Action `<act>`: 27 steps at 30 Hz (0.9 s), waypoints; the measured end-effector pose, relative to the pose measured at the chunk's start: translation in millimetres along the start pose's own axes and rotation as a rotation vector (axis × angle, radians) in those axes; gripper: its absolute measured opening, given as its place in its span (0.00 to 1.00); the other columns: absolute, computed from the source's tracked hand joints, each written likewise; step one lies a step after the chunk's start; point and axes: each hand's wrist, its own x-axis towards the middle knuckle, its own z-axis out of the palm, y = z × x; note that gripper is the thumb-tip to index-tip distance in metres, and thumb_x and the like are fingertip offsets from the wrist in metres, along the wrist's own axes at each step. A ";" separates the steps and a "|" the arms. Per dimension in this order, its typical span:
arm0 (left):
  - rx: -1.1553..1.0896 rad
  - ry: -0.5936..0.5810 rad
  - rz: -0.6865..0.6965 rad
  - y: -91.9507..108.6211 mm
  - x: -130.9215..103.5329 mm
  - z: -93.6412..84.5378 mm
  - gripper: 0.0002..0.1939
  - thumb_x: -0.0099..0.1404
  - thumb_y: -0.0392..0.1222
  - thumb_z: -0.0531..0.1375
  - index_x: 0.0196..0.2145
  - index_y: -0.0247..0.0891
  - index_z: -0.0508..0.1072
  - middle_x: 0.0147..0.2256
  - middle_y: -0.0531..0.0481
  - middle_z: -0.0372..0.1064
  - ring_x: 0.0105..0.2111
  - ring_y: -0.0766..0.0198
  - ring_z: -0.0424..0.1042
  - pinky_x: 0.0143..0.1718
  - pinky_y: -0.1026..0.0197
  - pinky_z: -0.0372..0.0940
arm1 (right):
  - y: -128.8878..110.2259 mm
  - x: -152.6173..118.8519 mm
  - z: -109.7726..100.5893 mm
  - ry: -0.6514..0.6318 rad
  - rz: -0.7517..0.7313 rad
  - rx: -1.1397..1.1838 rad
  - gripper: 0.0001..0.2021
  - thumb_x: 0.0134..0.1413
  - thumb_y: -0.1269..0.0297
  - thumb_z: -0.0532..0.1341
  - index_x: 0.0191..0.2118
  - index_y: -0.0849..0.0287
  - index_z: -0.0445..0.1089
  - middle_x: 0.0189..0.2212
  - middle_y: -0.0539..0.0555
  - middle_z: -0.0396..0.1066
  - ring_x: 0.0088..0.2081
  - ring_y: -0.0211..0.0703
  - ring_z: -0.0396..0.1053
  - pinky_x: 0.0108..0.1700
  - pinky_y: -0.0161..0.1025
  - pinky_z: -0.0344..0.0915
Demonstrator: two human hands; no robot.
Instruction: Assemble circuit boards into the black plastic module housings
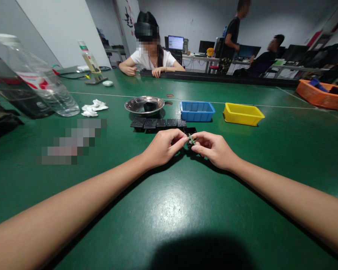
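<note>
A small green circuit board (192,140) is held between my two hands, above the green table (169,210). My left hand (165,147) pinches something small and grey at the board's left end; its exact shape is too small to tell. On the other side, the fingertips of my right hand (214,149) close on the board. Just beyond my hands lies a row of several black plastic pieces (161,123). Behind that row stand a round metal bowl (144,105) with a black part (150,107) in it, a blue bin (197,111) and a yellow bin (243,114).
Plastic bottles (52,92) and crumpled tissue (94,108) are on the left. An orange basket (322,95) sits at the far right. Across the table a person (153,56) sits behind long black strips (214,77); two more people are farther back.
</note>
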 end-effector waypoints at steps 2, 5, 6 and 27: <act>-0.010 0.020 0.000 -0.4 -0.4 1.1 0.15 0.72 0.46 0.56 0.33 0.34 0.76 0.29 0.48 0.76 0.28 0.65 0.71 0.32 0.65 0.63 | -0.7 0.4 -0.1 0.001 0.001 0.019 0.16 0.55 0.59 0.68 0.47 0.60 0.73 0.27 0.47 0.68 0.25 0.34 0.62 0.28 0.34 0.61; -0.025 0.070 0.016 0.6 -1.4 3.5 0.13 0.70 0.45 0.59 0.34 0.33 0.77 0.29 0.49 0.76 0.28 0.66 0.71 0.31 0.65 0.63 | -2.4 1.0 -1.0 -0.006 0.010 0.047 0.16 0.57 0.57 0.67 0.47 0.60 0.73 0.27 0.48 0.69 0.24 0.33 0.62 0.27 0.34 0.62; -0.021 0.087 0.026 1.7 -1.7 4.2 0.12 0.70 0.45 0.60 0.35 0.33 0.77 0.29 0.49 0.76 0.28 0.67 0.71 0.31 0.65 0.63 | -3.1 1.3 -1.5 -0.012 0.015 0.058 0.16 0.58 0.56 0.66 0.47 0.60 0.73 0.27 0.48 0.69 0.24 0.33 0.62 0.27 0.34 0.62; 0.117 0.189 0.093 13.7 -5.5 6.1 0.13 0.70 0.41 0.58 0.27 0.35 0.72 0.25 0.50 0.73 0.24 0.68 0.68 0.28 0.66 0.61 | -4.7 1.1 -2.7 -0.081 0.053 0.158 0.17 0.55 0.55 0.69 0.46 0.59 0.72 0.30 0.50 0.72 0.27 0.36 0.65 0.28 0.34 0.65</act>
